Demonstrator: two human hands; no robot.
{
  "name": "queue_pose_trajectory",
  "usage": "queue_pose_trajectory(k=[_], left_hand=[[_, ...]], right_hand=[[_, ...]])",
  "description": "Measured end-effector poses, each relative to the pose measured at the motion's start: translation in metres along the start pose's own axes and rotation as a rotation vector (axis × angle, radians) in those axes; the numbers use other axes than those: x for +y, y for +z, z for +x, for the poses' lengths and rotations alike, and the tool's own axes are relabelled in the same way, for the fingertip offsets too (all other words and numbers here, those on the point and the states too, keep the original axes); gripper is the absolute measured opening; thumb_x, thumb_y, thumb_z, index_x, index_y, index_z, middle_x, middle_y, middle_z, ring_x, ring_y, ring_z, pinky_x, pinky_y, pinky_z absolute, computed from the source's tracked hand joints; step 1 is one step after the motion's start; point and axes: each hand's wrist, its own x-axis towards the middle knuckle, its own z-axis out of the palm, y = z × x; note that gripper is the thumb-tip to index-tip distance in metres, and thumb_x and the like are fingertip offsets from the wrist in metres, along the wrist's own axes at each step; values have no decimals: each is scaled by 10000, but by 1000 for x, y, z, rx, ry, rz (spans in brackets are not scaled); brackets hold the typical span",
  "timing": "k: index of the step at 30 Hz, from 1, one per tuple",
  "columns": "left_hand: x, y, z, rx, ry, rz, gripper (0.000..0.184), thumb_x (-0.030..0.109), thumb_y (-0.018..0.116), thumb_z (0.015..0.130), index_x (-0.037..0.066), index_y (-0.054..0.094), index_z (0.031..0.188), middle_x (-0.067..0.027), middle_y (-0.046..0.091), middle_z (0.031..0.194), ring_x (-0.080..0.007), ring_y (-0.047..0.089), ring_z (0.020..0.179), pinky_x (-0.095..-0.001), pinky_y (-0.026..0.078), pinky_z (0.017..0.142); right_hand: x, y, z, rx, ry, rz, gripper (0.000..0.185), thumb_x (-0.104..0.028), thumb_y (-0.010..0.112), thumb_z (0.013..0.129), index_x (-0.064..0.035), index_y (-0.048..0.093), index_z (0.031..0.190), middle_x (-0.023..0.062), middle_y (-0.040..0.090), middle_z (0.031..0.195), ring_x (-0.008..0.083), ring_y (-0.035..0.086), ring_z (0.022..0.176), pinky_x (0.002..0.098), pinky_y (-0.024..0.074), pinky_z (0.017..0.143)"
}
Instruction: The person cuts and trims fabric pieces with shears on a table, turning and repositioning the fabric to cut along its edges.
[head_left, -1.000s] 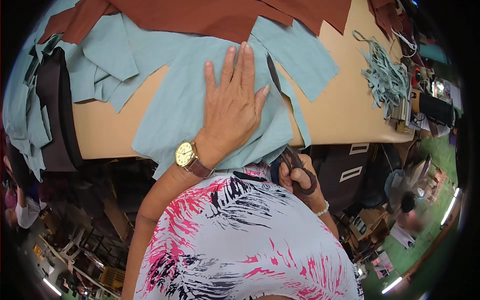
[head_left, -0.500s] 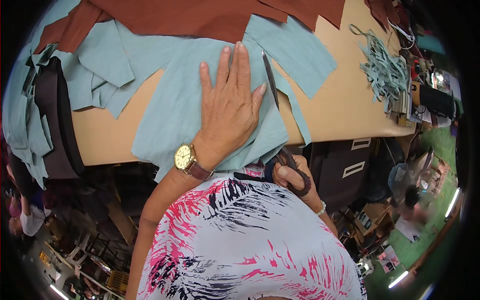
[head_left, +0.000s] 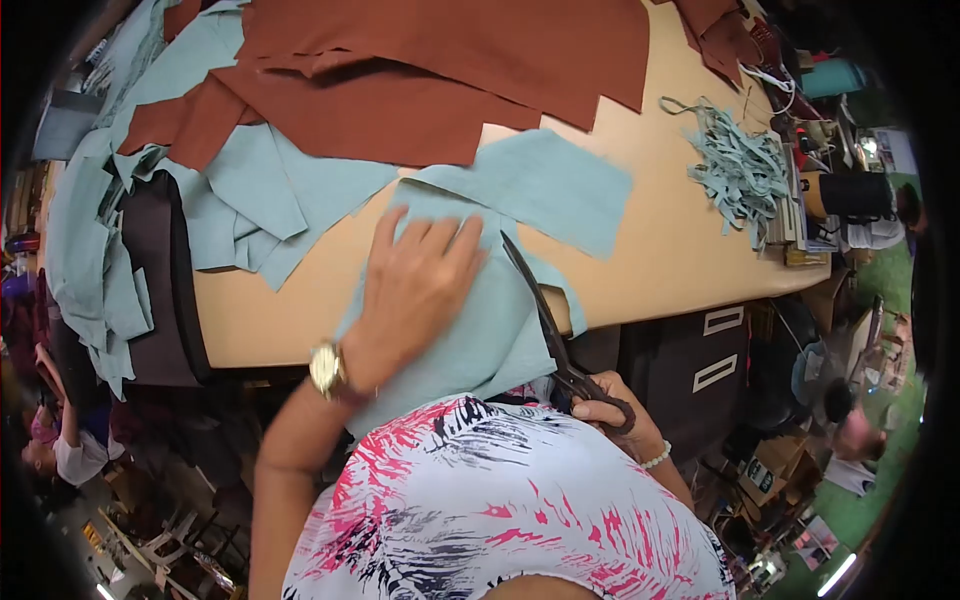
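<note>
My left hand (head_left: 420,290), slightly blurred, lies palm down on a light blue piece of fabric (head_left: 490,310), its fingers bent and a little apart. The thumb does not show clearly. Low at the right, my right hand (head_left: 615,410) is wrapped round the handles of dark scissors (head_left: 550,325). The scissors' long blades point up and left along the fabric's right edge, where a narrow strip (head_left: 565,290) curves away. Another light blue piece (head_left: 565,190) spreads just beyond the blade tips. The fabric's near part hangs over the table edge against my body.
Brown fabric (head_left: 440,60) covers the far part of the table (head_left: 640,290). Light blue pieces (head_left: 250,185) lie at the left, and a heap of thin offcuts (head_left: 740,160) at the right. A dark drawer unit (head_left: 680,370) stands below the table's right side.
My left hand has gone from lying flat to bent fingers, and the fabric under it has slid toward me. The scissors show more fully now. The whole view has shifted.
</note>
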Motion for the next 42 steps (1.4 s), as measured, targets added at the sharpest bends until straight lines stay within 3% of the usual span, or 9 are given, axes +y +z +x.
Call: queue_pose_trajectory(k=[7,10,15,16,17,18,23,29,42], left_hand=[[-23,24,84,-291,592,230,226,69,551,690,1,575,904,-101,588,855,-213,580,797,-301,455,773],[-32,24,98,-347,546,92,224,29,547,705,-11,588,921,-127,609,832,-207,595,755,-271,472,718],[-82,17,127,197,-157,-859,216,-1,481,773,-22,597,954,-102,637,882,-144,580,748,-240,450,717],[-100,15,129,312,-160,-679,216,13,488,797,-18,583,989,-70,633,870,-126,575,756,-256,451,705],[-109,14,129,467,-136,-548,186,76,548,777,23,572,953,-151,617,709,-323,600,650,-366,477,624],[-115,15,123,376,-352,-231,335,71,579,763,41,517,1091,-127,622,856,-300,602,769,-371,475,657],[-96,5,78,633,-32,235,628,100,635,752,48,342,1306,-130,459,1254,-309,433,1157,-392,399,884],[-48,14,-3,77,-54,-145,677,253,569,826,11,226,1357,-152,289,1390,-317,245,1297,-429,210,1045],[-8,31,-39,113,-350,-271,662,203,458,879,-35,87,1373,-202,266,1392,-343,259,1287,-444,180,1050]], right_hand=[[9,-2,3,-60,-55,72,246,-163,621,792,-53,494,613,-16,451,500,28,391,411,188,254,380],[8,0,3,-60,-78,66,241,-162,623,791,-50,500,617,-17,455,503,29,395,414,189,257,380],[-3,-1,9,-73,-76,-31,257,-175,639,782,-44,498,611,-16,445,478,33,395,400,185,264,379],[-6,1,12,-71,-66,-14,261,-174,641,779,-45,494,607,-16,443,475,35,395,396,184,264,377],[-8,2,17,-73,-53,1,265,-173,644,777,-46,489,604,-15,441,471,36,395,392,184,264,375],[-9,2,21,-90,-47,56,265,-163,652,769,-49,475,608,-12,437,470,41,393,379,186,269,364],[-14,2,26,-99,5,140,262,-133,645,764,-44,455,608,-9,422,466,50,397,371,190,290,353],[-4,-5,28,-160,-68,136,302,-239,679,704,-19,482,640,8,432,471,66,422,383,201,317,363],[-20,10,35,-97,17,-202,482,-443,702,581,-9,516,673,-2,434,526,76,393,478,214,275,433]])
